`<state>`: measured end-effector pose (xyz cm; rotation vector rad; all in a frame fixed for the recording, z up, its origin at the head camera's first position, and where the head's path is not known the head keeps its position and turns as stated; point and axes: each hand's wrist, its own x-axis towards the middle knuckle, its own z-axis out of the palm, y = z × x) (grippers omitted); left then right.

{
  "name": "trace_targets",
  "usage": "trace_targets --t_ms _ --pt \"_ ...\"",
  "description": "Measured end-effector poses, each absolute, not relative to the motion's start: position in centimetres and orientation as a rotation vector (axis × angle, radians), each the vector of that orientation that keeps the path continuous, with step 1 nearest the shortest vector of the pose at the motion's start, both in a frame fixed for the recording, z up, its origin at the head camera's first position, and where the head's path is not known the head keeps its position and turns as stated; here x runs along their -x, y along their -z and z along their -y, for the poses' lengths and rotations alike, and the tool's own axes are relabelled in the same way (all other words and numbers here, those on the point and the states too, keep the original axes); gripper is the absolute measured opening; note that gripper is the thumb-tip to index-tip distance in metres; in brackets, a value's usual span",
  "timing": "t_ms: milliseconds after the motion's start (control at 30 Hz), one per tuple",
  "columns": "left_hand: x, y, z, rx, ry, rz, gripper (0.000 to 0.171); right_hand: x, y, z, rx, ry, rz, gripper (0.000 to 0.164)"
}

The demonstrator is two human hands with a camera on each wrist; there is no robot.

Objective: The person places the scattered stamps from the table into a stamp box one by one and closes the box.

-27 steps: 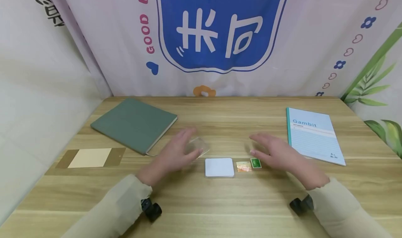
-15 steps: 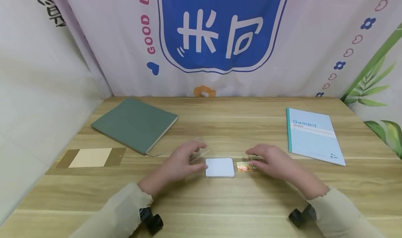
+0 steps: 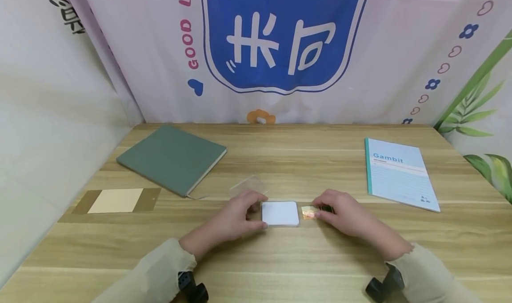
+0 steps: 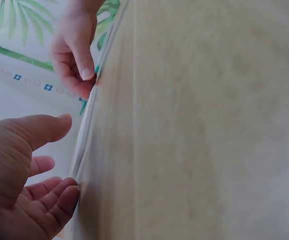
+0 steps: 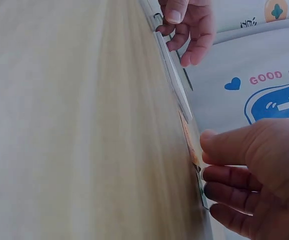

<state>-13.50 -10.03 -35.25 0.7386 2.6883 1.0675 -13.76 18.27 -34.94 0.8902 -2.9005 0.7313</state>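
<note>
A white stack of cards with rounded corners (image 3: pixel 280 213) lies at the middle of the table. My left hand (image 3: pixel 236 218) rests low at its left end, thumb by the near corner and index finger by the far one; the fingers stay apart. Right of the stack lies a small shiny gold picture card (image 3: pixel 309 212). My right hand (image 3: pixel 346 212) hovers at its right edge, thumb and index finger apart. A small green piece (image 3: pixel 328 209) is mostly hidden under that hand. Behind my left hand lies a clear plastic cover (image 3: pixel 246 186).
A dark green notebook (image 3: pixel 172 158) lies at the back left. In front of it is a cream and brown paper strip (image 3: pixel 115 201). At the right lies a light blue "Gambit" notebook (image 3: pixel 400 174). A printed cloth (image 3: pixel 160 72) hangs behind the table (image 3: pixel 256 267).
Both hands have come down and nearer to me: the left to the card stack's left end, the right to the gold card. The stack and both notebooks have stayed put.
</note>
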Motion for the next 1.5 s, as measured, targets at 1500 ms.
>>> trace_targets --t_ms 1500 --pt "13.6 36.5 9.2 -0.704 -0.957 -2.792 0.043 14.1 35.0 -16.9 -0.532 -0.906 3.009 0.012"
